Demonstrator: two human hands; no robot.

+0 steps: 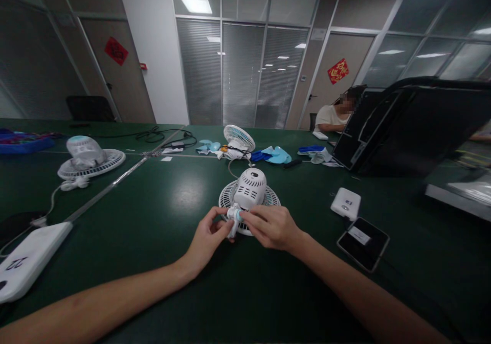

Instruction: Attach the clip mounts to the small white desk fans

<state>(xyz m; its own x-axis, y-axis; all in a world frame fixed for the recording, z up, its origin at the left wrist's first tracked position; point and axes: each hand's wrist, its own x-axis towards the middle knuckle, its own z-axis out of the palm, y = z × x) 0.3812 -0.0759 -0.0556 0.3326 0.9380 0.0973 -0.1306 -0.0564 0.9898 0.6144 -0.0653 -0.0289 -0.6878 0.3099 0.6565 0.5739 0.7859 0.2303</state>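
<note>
A white fan [250,188] lies grille-down on the green table in front of me, its vented motor housing facing up. On its near side is a small white bracket [232,212] with a light-blue knob [240,214]. My left hand [211,234] is closed around the bracket from the left, with thumb and fingers on either side. From the right, my right hand [273,225] pinches the knob between thumb and fingers. Those fingers partly hide the knob and the lower grille.
Another fan [86,155] lies grille-down at left, near a white power bank [30,259]. Farther back are a tilted fan [238,140], light-blue blades [276,155] and cables. At right are a white power bank [346,203], phone [362,243], black case [414,129] and seated person [333,116].
</note>
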